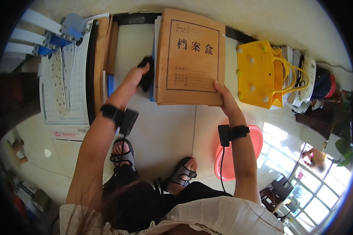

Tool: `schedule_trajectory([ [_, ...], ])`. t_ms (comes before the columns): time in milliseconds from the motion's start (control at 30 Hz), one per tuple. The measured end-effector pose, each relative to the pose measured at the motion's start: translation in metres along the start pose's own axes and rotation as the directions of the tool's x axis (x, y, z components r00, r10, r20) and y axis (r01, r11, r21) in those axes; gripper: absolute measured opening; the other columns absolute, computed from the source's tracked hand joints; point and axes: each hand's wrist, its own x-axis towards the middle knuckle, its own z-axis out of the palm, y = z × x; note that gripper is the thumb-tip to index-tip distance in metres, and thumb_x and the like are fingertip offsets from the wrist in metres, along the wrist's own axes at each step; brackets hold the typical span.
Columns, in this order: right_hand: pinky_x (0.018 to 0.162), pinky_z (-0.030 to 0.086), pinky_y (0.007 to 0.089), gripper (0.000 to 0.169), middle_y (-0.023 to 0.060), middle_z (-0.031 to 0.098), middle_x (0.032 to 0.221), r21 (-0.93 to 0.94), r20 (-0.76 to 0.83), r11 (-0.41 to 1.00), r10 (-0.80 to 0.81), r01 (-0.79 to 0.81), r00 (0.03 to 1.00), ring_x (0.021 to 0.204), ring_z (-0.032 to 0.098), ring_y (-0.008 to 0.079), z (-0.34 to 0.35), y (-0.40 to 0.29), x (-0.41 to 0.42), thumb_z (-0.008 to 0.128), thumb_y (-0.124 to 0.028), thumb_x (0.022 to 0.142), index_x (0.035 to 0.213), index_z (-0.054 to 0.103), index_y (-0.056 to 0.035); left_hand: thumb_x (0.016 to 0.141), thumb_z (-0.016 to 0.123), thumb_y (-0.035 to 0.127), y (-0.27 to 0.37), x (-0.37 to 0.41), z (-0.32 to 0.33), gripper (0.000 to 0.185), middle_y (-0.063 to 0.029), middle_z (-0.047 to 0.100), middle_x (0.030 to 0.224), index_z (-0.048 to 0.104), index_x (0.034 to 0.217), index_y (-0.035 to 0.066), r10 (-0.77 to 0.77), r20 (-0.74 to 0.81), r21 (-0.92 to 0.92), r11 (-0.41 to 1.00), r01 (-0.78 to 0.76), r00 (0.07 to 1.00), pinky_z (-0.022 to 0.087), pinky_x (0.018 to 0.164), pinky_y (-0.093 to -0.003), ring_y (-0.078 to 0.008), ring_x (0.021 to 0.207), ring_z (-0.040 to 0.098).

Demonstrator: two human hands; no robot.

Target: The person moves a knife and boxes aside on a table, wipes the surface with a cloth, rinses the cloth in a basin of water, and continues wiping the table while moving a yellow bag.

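Note:
A brown cardboard file box (194, 58) with printed writing lies before me, over blue and white folders that show at its left side. My right hand (227, 98) grips its lower right corner, thumb on the top face and fingers underneath. My left hand (136, 77) is just left of the box, closed around a black item (146, 73), perhaps a cloth; its kind is blurred. Both wrists wear black straps with small black devices.
A yellow handbag (254, 75) stands at the right by piled papers. Flat cartons and brown folders (101, 58) stand at the left, near a white metal rack. A pink plastic stool or basin (254, 147) is beside my right forearm. Dark baseboard (135, 18) runs behind.

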Motion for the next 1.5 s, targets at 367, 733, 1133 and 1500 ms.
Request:
schedule_trajectory([
  [367,0.098,0.04,0.0482,0.081,0.0085,0.047,0.137,0.405,-0.081,0.897,-0.16,0.179,0.984,0.125,0.045,0.0252,-0.004,0.047,-0.016,0.054,-0.064,0.086,0.144,0.035,-0.0103,0.095,0.061,0.03,-0.05,-0.115,0.027,0.038,-0.0079,0.068,0.102,0.06,0.118,0.0,-0.353,0.261,0.306,0.913,0.27,0.898,0.05,0.08,-0.0288,-0.0167,0.088,0.065],
  [733,0.096,0.045,0.05,0.048,0.0087,0.055,0.125,0.837,0.296,0.522,-0.174,-0.167,0.939,0.115,0.053,0.0253,0.093,0.146,-0.087,0.051,-0.04,0.098,0.134,0.046,-0.0075,0.095,0.059,0.028,-0.056,-0.128,0.119,0.065,-0.016,0.045,0.141,0.03,0.147,0.001,-0.327,0.646,0.728,-0.007,-0.685,0.69,0.034,0.108,-0.0345,-0.0272,0.133,0.041],
  [1133,0.085,0.054,0.0468,0.032,0.0159,0.064,0.113,0.752,0.272,0.617,0.028,-0.231,0.962,0.103,0.064,0.0303,0.095,0.108,0.008,0.05,-0.014,0.094,0.123,0.052,0.0005,0.087,0.07,0.022,0.035,-0.071,0.073,0.066,-0.0134,0.028,0.154,0.039,0.142,0.005,0.642,0.224,0.862,0.221,-0.457,0.733,0.033,0.109,-0.0407,-0.0262,0.137,0.034],
  [1500,0.065,0.054,0.0389,0.027,0.0139,0.066,0.088,0.539,-0.23,0.842,0.161,-0.012,0.96,0.079,0.065,0.0257,-0.013,0.099,-0.001,0.058,-0.011,0.083,0.105,0.059,0.0052,0.091,0.06,0.05,0.02,-0.042,0.031,0.074,-0.0075,0.044,0.142,0.037,0.143,0.003,0.21,0.014,0.485,0.854,-0.191,0.978,0.029,0.108,-0.0445,-0.0209,0.134,0.035],
])
